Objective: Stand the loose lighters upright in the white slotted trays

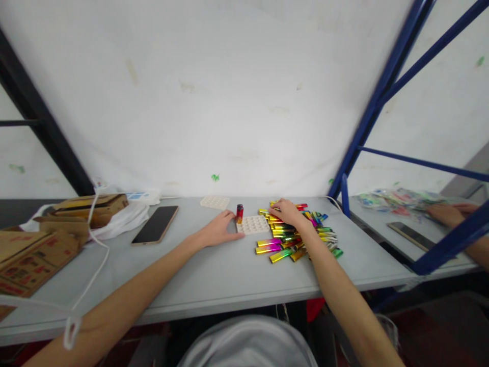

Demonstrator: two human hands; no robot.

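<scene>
A white tray with rows of small holes (254, 225) lies flat on the table. One red lighter with a dark top (239, 214) stands upright at its left end. My left hand (220, 229) rests at that end, thumb and fingers spread around the tray's edge, beside the lighter. To the right is a loose pile of shiny metallic lighters (280, 247) in gold, green, pink and blue. Over the pile's far left side, my right hand (288, 211) reaches down with fingers apart, touching or just above the lighters; its fingertips are partly hidden.
A second white tray (214, 202) lies near the wall. Left are a phone (156, 225), cardboard boxes (38, 255) and a hanging white cord (91, 214). A blue metal frame (355, 137) stands right; beyond it are another person's hands (446, 214) and plastic bags (397, 199).
</scene>
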